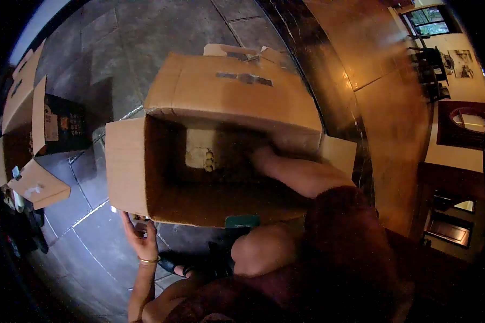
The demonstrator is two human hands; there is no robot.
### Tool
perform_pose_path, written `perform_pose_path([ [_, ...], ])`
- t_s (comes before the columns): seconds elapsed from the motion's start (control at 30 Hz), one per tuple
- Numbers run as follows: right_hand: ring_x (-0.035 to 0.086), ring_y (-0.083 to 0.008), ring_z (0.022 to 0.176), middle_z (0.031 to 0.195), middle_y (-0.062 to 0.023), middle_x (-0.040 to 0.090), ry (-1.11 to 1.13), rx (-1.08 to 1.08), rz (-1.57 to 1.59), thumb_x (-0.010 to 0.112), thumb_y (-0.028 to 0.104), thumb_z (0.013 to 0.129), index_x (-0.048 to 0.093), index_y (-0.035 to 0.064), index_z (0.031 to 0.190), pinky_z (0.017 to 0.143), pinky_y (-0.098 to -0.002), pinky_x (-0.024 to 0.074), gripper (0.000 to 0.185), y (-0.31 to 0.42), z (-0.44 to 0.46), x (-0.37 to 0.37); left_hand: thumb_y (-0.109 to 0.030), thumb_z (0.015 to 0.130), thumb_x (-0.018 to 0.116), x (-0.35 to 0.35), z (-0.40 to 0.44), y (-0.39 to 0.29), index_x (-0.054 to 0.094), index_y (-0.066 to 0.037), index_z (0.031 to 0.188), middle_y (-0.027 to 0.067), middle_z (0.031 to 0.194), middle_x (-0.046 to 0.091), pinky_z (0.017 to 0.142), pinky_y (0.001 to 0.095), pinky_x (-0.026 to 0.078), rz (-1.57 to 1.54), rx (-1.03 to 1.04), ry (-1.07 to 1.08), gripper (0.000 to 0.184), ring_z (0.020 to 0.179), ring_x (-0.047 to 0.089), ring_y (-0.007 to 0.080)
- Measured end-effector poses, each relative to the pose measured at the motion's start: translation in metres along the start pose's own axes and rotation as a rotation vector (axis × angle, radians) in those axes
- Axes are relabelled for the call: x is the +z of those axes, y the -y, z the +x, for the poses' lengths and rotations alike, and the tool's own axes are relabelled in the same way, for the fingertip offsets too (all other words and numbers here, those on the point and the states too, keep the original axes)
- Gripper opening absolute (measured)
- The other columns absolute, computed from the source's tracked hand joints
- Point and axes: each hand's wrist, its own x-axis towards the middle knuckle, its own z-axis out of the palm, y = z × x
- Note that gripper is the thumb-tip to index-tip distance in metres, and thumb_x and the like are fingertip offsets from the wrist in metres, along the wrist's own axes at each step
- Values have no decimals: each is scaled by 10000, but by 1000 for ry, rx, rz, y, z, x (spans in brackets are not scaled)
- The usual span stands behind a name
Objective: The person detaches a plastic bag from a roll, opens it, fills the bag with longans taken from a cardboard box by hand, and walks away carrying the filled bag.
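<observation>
A large open cardboard box (pixel 242 99) lies on the tiled floor in front of me, its opening facing me. My right arm reaches into it, and my right hand (pixel 262 158) is in deep shadow near the inner wall, its fingers not distinguishable. Inside, a short row of small pale rounded pieces (pixel 209 160) shows in a lit patch. Below the left flap (pixel 126 167), my left hand (pixel 140 239) has its fingers curled at the flap's lower edge, around something small and dark that I cannot make out.
Another open cardboard box (pixel 21 118) with a dark printed panel (pixel 64 124) stands at the far left. Dark items (pixel 29 231) lie below it. My knee (pixel 264 250) is close to the box's near edge. A dark stone border (pixel 328 70) meets brown flooring on the right.
</observation>
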Motion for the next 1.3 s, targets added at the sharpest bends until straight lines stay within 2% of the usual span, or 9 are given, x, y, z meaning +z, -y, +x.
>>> perform_pose_path([
  [0.07, 504, -354, 1181, 1293, -238, 520, -102, -108, -112, 439, 271, 942, 499, 90, 1334, 966, -515, 415, 437, -9, -18, 14, 69, 775, 606, 0, 0, -2, 224, -26, 1485, 137, 1510, 302, 689, 228, 480, -8, -27, -1, 812, 897, 558, 122],
  [0.2, 578, -338, 1079, 1243, -252, 547, 331, -5, -480, 489, 322, 918, 508, 99, 1321, 851, -500, 496, 461, 35, -48, -20, 40, 810, 591, 2, 1, -16, 222, -29, 1487, 149, 1513, 293, 868, 293, 479, -27, -4, 18, 775, 1140, 510, 207],
  [0.33, 622, -345, 981, 1215, -246, 559, 472, 96, -337, 489, 361, 915, 484, 129, 1340, 760, -472, 541, 484, 51, -61, -29, 21, 826, 571, 0, 5, -20, 219, -22, 1487, 158, 1519, 274, 1003, 348, 411, -17, 54, 27, 750, 1325, 365, 253],
  [0.47, 611, -370, 993, 1219, -226, 558, 242, 8, -111, 465, 415, 920, 476, 175, 1355, 788, -493, 536, 497, 79, -81, -65, 99, 756, 551, 0, 7, -12, 227, -24, 1487, 116, 1518, 297, 671, 207, 465, -14, 130, -10, 809, 945, 547, 118],
  [0.57, 581, -398, 1036, 1266, -215, 535, 296, 42, -156, 450, 453, 915, 434, 219, 1389, 846, -516, 511, 529, 90, -84, -73, 96, 756, 541, 1, 7, -13, 223, -27, 1489, 118, 1520, 297, 683, 205, 460, -58, 121, -15, 809, 1026, 532, 130],
  [0.7, 555, -419, 1070, 1302, -210, 516, -70, -225, -220, 476, 443, 894, 429, 215, 1394, 896, -532, 480, 552, 72, -87, -48, 86, 761, 532, -1, 7, -13, 220, -28, 1491, 122, 1522, 298, 703, 196, 450, -20, 156, -23, 802, 1136, 492, 144],
  [0.97, 578, -394, 1058, 1169, -212, 606, 380, -76, -49, 512, 494, 857, 503, 191, 1340, 949, -513, 449, 570, 94, -72, -53, 65, 765, 532, -4, 5, -17, 228, -23, 1488, 134, 1526, 294, 747, 189, 445, -9, 100, -12, 789, 1248, 441, 183],
  [1.2, 546, -341, 1147, 1270, -153, 571, 77, -192, -39, 427, 513, 907, 540, 196, 1311, 1015, -454, 408, 525, 118, -68, -28, 76, 751, 537, -5, 5, -14, 204, -34, 1496, 143, 1523, 297, 740, 191, 448, -70, 134, 3, 823, 1255, 443, 184],
  [1.3, 529, -326, 1177, 1294, -131, 561, 210, -189, 190, 449, 481, 907, 539, 207, 1316, 1047, -440, 378, 500, 117, -55, -16, 86, 740, 539, -7, 4, -24, 203, -44, 1499, 145, 1526, 290, 720, 188, 444, -21, 101, -1, 840, 1243, 450, 171],
])
